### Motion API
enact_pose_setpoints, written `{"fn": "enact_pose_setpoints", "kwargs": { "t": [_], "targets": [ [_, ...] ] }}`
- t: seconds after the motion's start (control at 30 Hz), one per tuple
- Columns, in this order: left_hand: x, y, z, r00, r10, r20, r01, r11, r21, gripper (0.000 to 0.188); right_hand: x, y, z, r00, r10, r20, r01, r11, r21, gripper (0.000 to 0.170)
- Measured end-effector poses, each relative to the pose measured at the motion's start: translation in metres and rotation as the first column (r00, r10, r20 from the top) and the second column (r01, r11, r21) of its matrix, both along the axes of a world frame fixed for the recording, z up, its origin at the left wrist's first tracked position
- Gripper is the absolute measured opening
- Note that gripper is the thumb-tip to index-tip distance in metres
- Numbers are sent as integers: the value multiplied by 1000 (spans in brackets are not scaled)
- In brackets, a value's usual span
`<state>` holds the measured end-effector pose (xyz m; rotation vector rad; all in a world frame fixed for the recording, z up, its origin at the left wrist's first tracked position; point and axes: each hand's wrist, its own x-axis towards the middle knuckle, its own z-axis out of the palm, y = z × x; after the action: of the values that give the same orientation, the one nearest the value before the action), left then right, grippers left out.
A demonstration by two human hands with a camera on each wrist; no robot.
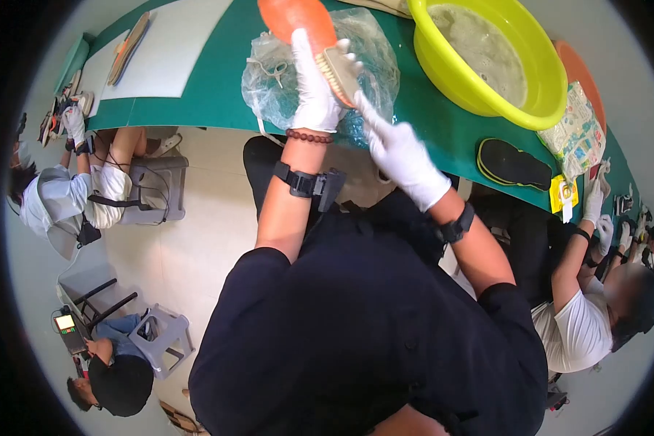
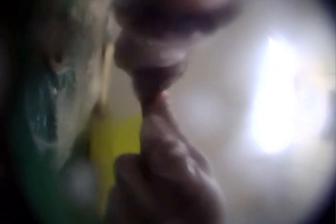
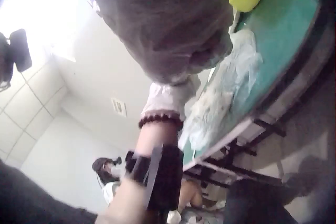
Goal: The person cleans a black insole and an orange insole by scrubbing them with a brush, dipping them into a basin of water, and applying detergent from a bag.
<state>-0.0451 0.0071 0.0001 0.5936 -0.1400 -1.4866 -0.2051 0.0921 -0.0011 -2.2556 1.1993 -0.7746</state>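
At top centre, the left grip (image 1: 316, 94) clasps an orange item (image 1: 298, 20); whether the right grip (image 1: 407, 156), by the toothed edge (image 1: 330, 75), pinches, I cannot tell. Probably edge-working; next calls for steady support.

Between one and two o'clock, the basin (image 1: 450, 86) was smooth, glossy plastic. At twelve, the bag (image 1: 374, 54) was crinkled, shiny, clear plastic, and the orange piece (image 1: 298, 18) looked smooth. The gloves (image 1: 414, 163) looked thin and matt; the sole (image 1: 514, 163), between two and three, looked matt.
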Motion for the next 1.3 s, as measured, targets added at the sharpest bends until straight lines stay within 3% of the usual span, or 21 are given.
{"fn": "enact_pose_setpoints", "kwargs": {
  "t": [0.07, 0.13, 0.17, 0.27, 0.3, 0.33, 0.47, 0.5, 0.53, 0.57, 0.63, 0.7, 0.77, 0.83, 0.93, 0.97, 1.07, 1.1, 1.2, 1.23, 1.3],
  "targets": [
    [-20, 12, 0, 986, 15, 165, -26, 998, 64, 66, 3, -17, 24, 929, -38, -369, 93, 987, 134, 56],
    [-15, 7, -3, 984, -2, 176, -14, 996, 90, 66, 5, -18, 20, 934, -37, -355, 78, 992, 103, 55],
    [-1, -4, -7, 989, -15, 148, -1, 995, 102, 69, 5, -15, 4, 991, -6, -132, -4, 997, -82, 54],
    [1, -1, 1, 987, -89, 137, 78, 994, 82, 66, 14, -15, -25, 866, 87, 492, -109, 994, 16, 50],
    [-11, 5, -2, 979, -138, 147, 127, 989, 81, 64, 14, -4, -9, 749, -121, 652, -229, 875, 425, 50],
    [-22, 10, -2, 969, -188, 159, 177, 981, 80, 61, 14, 0, 4, 632, -381, 674, -404, 580, 707, 50],
    [2, -9, -24, 993, -90, -80, 89, 996, -20, 51, 4, -3, 13, 517, -601, 609, -644, 196, 740, 52],
    [2, -10, -18, 1000, 20, -3, -20, 1000, -10, 48, 8, 5, 18, 516, -595, 615, -647, 199, 736, 53],
    [-3, -5, -12, 998, -55, 7, 55, 998, -12, 47, 6, 7, 7, 502, -539, 677, -673, 249, 696, 54],
    [-10, 4, -7, 992, -125, 18, 126, 992, -15, 45, 12, -9, -33, 647, -171, 743, -369, 782, 502, 55],
    [-28, 15, 1, 980, -181, 81, 179, 983, 25, 38, 21, -19, -27, 942, 29, 334, -26, 1000, -16, 56],
    [-18, 4, -12, 993, -73, 87, 71, 997, 30, 37, 10, -8, 0, 987, -124, -103, 123, 992, -17, 58],
    [-6, -8, -11, 996, 45, 81, -51, 996, 80, 34, 12, 6, 10, 969, -113, -220, 126, 991, 45, 58],
    [-16, 1, -8, 988, 7, 154, -16, 998, 58, 39, 12, 10, 12, 948, -115, -296, 154, 982, 109, 54],
    [-27, 16, -14, 985, -120, 124, 115, 992, 49, 42, 1, -14, 6, 1000, -4, 30, 2, 999, 47, 59],
    [-21, 13, -17, 985, -146, 95, 143, 989, 37, 43, -1, -14, 8, 984, -12, 179, -47, 947, 319, 57],
    [9, -10, -29, 953, -233, -195, 203, 966, -161, 44, -5, -4, 27, 826, -260, 500, -371, 416, 830, 50],
    [4, -8, -25, 972, -185, -145, 163, 975, -150, 45, 1, 0, 28, 734, -363, 573, -415, 428, 803, 46],
    [-33, 13, -7, 975, -215, 50, 218, 975, -52, 47, 0, -24, 22, 740, -416, 529, -318, 477, 819, 43],
    [-47, 24, 4, 974, -146, 175, 138, 989, 55, 48, 2, -29, 27, 713, -411, 569, -296, 559, 775, 41],
    [-27, 10, -5, 983, -48, 176, 45, 999, 21, 47, 3, -17, -15, 897, -108, 428, -138, 853, 504, 46]
  ]
}}
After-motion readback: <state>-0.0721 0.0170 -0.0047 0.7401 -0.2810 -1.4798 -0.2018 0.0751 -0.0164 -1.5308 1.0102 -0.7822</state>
